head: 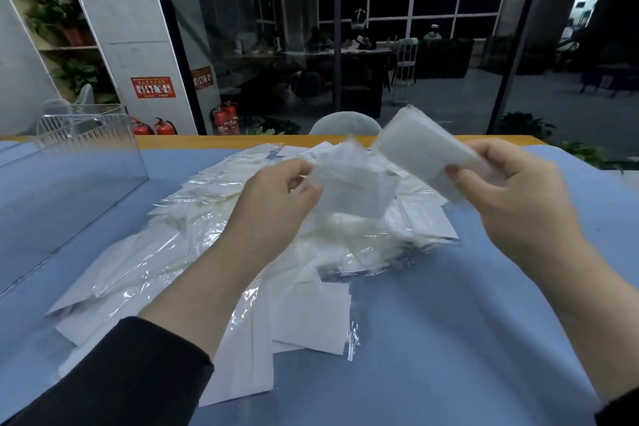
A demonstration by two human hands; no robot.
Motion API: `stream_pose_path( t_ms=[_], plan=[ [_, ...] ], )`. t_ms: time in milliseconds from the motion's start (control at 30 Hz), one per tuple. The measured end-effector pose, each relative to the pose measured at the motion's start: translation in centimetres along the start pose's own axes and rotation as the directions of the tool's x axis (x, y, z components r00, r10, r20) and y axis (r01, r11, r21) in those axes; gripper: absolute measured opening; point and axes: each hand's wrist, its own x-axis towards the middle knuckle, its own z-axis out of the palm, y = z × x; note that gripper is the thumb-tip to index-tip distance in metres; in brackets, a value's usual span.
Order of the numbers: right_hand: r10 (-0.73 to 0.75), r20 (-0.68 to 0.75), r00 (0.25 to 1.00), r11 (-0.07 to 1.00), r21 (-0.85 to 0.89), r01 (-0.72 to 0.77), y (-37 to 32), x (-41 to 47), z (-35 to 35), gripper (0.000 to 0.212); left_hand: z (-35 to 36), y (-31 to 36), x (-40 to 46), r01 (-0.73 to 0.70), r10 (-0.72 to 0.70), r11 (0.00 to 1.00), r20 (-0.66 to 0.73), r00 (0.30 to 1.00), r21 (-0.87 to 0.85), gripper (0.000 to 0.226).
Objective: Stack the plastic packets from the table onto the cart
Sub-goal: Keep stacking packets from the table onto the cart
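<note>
- Head view: loose pile of packets (221, 252) spread over a blue table (449, 339), centre to near left.
- Left hand (276, 197) raised above the pile, pinching one blurred packet (356, 183) by its left edge.
- Right hand (518, 190) at right, fingers curled round a thick white stack (422, 152), tilted up and leftward.
- Clear bin (79, 152) at far left on the table.
- Dark glass wall (345, 45) beyond the table's far edge.
</note>
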Motion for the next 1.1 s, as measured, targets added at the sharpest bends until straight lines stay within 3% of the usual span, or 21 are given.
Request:
stream_pose_path(
  t_ms=[100,167,233,333,467,633,767,933,1033,1100],
  plan=[
    [0.021,0.027,0.999,0.999,-0.051,-0.019,0.3,0.0,0.0,0.020,0.7,-0.7,0.0,0.084,-0.088,0.996,0.119,0.989,0.037,0.013],
    [0.033,0.048,0.998,0.998,-0.054,-0.031,0.6,0.0,0.2,0.023,0.9,-1.0,0.1,0.093,-0.107,0.990,0.128,0.986,0.105,0.012],
    [0.038,0.055,0.998,0.998,-0.054,-0.035,0.7,0.0,0.1,0.023,0.9,-1.0,0.3,0.094,-0.103,0.990,0.083,0.991,0.103,0.009],
    [0.033,0.077,0.997,0.999,-0.030,-0.030,0.5,0.2,-0.6,0.022,0.6,-0.7,0.4,0.069,-0.070,0.997,-0.031,0.997,-0.041,0.013],
    [0.021,0.203,0.979,1.000,0.008,-0.023,-0.1,0.5,-2.3,0.013,0.5,-0.1,0.3,0.017,-0.029,0.988,-0.071,0.997,-0.155,0.023],
    [0.089,0.352,0.932,0.993,-0.104,-0.055,-0.5,-0.3,-5.3,0.013,1.6,2.4,-0.6,0.008,0.031,0.957,0.128,0.991,-0.290,0.019],
    [0.146,0.388,0.910,0.983,-0.164,-0.088,-0.1,-2.3,-8.4,0.024,3.9,5.8,-2.4,-0.035,0.109,0.972,0.317,0.942,-0.231,0.020],
    [0.145,0.262,0.954,0.985,-0.134,-0.114,-0.2,-6.4,-12.3,0.047,8.3,9.9,-6.6,0.117,0.024,0.950,0.441,0.897,-0.290,0.022],
    [0.120,0.287,0.950,0.967,-0.252,-0.046,-0.4,-8.7,-14.3,0.059,11.2,10.9,-9.4,0.374,-0.133,0.753,0.432,0.892,-0.542,0.026],
    [0.101,0.350,0.931,0.933,-0.357,0.033,-0.1,-10.3,-14.8,0.061,13.0,11.5,-11.2,0.376,-0.200,0.757,0.359,0.912,-0.534,0.036]
  ],
)
